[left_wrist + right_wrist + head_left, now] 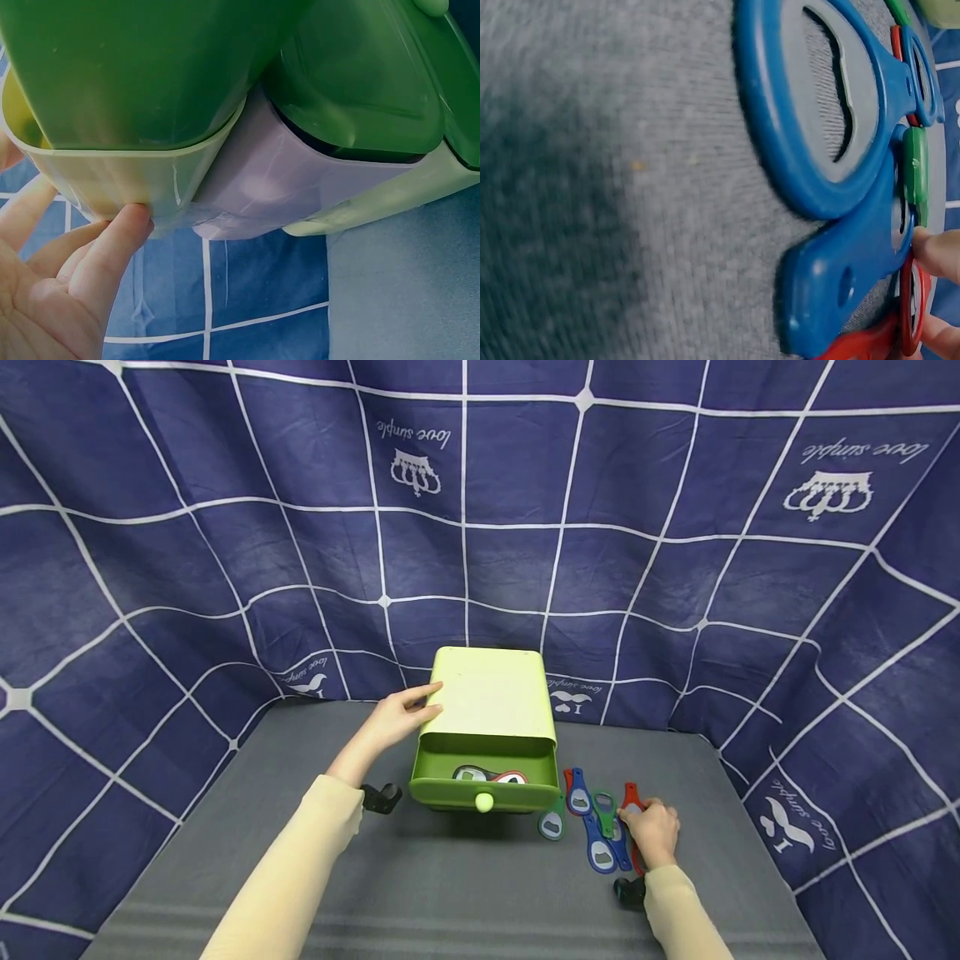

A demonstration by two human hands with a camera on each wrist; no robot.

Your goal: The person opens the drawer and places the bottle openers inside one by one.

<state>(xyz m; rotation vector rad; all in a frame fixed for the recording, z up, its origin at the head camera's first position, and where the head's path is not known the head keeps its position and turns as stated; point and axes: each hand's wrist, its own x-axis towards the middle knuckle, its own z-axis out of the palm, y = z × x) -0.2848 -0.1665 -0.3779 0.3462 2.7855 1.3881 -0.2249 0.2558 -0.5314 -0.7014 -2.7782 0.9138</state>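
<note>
- Pinching a red opener (907, 307) near the table's (465, 893) right edge: right hand (654, 833)
- Left hand (397, 717), fingers straight, touching pale-green box (491, 689)
- Upside-down curtain (300, 552) lettering (414, 433): "love simple"

- Pale yellow-green box (491, 693): its green drawer (442, 789), with a round knob (484, 802), stands pulled out.
- Black opener (470, 773) and red-rimmed opener (513, 777): inside the drawer.
- Blue openers (602, 855) and green openers (552, 825): loosely bunched right of the box.
- Red opener (631, 793): at the bunch's right edge, partly hidden.
</note>
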